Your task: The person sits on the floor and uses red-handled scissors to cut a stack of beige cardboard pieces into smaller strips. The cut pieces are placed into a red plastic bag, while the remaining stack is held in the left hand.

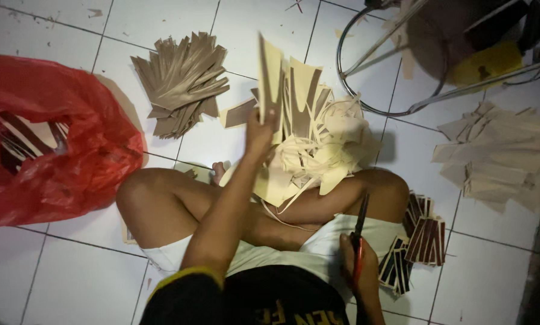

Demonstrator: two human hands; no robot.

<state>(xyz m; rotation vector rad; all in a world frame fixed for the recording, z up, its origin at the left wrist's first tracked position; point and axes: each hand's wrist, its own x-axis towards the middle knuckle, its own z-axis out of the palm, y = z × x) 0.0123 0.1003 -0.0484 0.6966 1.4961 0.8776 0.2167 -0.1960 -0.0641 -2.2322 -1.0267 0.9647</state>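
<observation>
I sit cross-legged on a white tiled floor. My left hand (259, 129) is raised and grips a tall cream-coloured sheet (270, 78) with brown cut-out shapes, held upright above my legs. My right hand (358, 265) rests by my right thigh and holds scissors (360, 232) with red handles, blades pointing away from me. A heap of cream offcuts and thin strips (315, 150) lies over my shins, just behind the held sheet.
A red plastic bag (59, 144) with more pieces sits at the left. A fan-shaped stack of brown pieces (183, 78) lies ahead. Pale cut pieces (499, 153) pile up at the right, dark brown pieces (417, 241) by my right knee, a metal stool frame (396, 60) beyond.
</observation>
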